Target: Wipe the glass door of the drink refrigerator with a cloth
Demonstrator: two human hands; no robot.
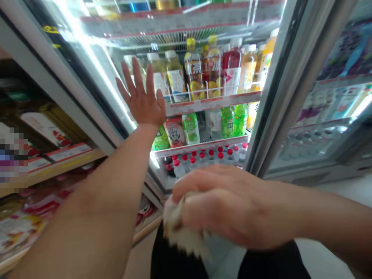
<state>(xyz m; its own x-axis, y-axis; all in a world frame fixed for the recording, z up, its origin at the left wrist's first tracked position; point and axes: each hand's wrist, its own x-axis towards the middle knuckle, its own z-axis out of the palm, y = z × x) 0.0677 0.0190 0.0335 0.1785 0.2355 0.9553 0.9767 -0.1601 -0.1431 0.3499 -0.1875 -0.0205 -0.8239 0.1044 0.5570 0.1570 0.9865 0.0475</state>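
My left hand (145,99) reaches up with its fingers spread and palm forward, and it appears to lie flat against the glass in front of the drinks fridge shelves (209,104). Nothing is in it. Lower and closer to me, my right hand (223,205) is closed on a bunched cream-coloured cloth (186,236) with a ragged lower edge. Motion blurs both this hand and the cloth. Behind the hands, tea bottles with yellow caps (195,71) and a dark red juice bottle (232,64) stand upright.
Green drink bottles (228,121) and several red-capped bottles (202,157) fill lower shelves. A metal door frame (286,85) divides off another fridge section at the right. Packaged goods on a side shelf (66,157) stand close at the left. My dark-clothed legs (174,255) are below.
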